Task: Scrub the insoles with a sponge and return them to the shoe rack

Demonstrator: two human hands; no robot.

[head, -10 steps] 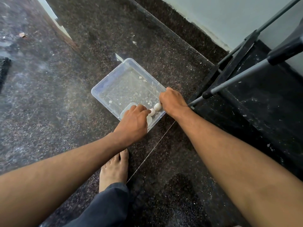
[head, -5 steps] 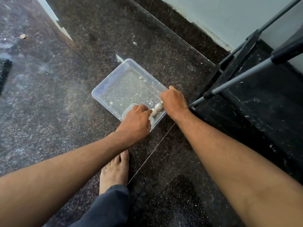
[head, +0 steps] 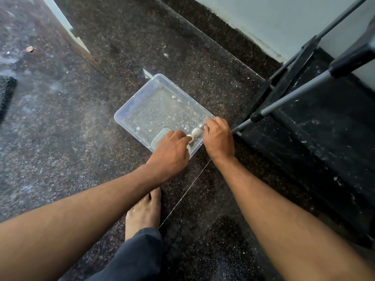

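The near rim of a clear plastic tray (head: 129, 110) is grasped by the left hand (head: 170, 151) and right hand (head: 218, 138); white foam blobs (head: 196, 131) lie between them. No insole or sponge is discernible.

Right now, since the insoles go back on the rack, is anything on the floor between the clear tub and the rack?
Nothing visible does: only speckled floor lies between the clear tub and the rack's grey leg. The right hand is at the tub's rim there.
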